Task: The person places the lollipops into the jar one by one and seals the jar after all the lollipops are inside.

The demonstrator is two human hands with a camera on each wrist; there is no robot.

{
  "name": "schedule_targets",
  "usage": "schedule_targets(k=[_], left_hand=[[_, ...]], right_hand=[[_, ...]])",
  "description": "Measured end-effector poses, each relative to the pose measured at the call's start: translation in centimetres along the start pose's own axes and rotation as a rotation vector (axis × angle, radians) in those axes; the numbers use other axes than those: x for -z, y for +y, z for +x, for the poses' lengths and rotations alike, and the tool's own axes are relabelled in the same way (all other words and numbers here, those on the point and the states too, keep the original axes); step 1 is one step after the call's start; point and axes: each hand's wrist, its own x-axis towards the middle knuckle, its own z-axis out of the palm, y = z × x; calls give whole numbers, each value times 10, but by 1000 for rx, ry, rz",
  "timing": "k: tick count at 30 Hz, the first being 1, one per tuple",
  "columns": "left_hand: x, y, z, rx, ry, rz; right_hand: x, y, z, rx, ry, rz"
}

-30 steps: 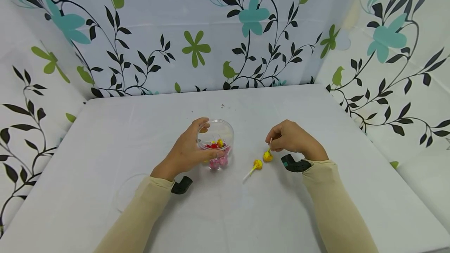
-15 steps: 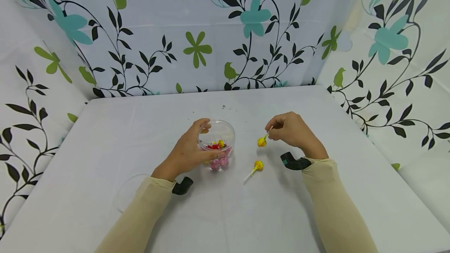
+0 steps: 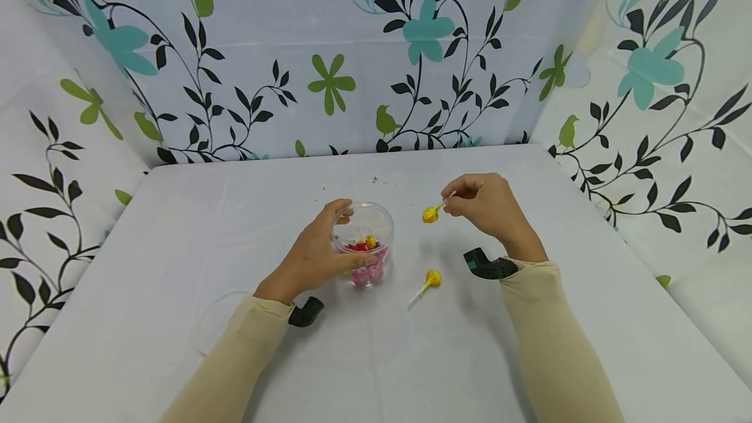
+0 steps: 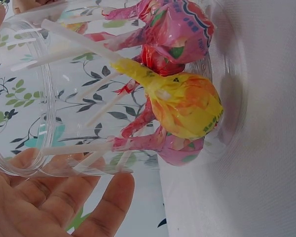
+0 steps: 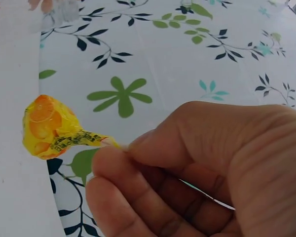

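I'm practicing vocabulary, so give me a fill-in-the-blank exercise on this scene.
1. The right hand pinches a raised lollipop by its ____.
2. The left hand holds a clear container; lollipops inside are pink, red and ____.
3. Loose lollipops lying on the table number ____.

Missing words: stick; yellow; one.

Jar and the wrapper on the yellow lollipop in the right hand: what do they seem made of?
Jar: probably clear, glossy plastic, maybe glass; lollipops show through it and light glints off it. Lollipop wrapper: likely thin plastic film or waxed paper, shiny, with crinkles.
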Motion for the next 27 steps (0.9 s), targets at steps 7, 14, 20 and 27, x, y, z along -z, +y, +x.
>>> schedule_targets(k=[7, 14, 20, 27], left_hand=[[0, 0, 0, 4, 1, 10], [-1, 0, 1, 4, 3, 2], [-1, -1, 0, 0, 3, 4], [-1, 0, 1, 4, 3, 10]], right_hand=[[-2, -10, 0, 40, 55, 57], [-4, -17, -3, 97, 77, 125], [-8, -25, -7, 163, 91, 206], [-19, -33, -9, 218, 78, 236]])
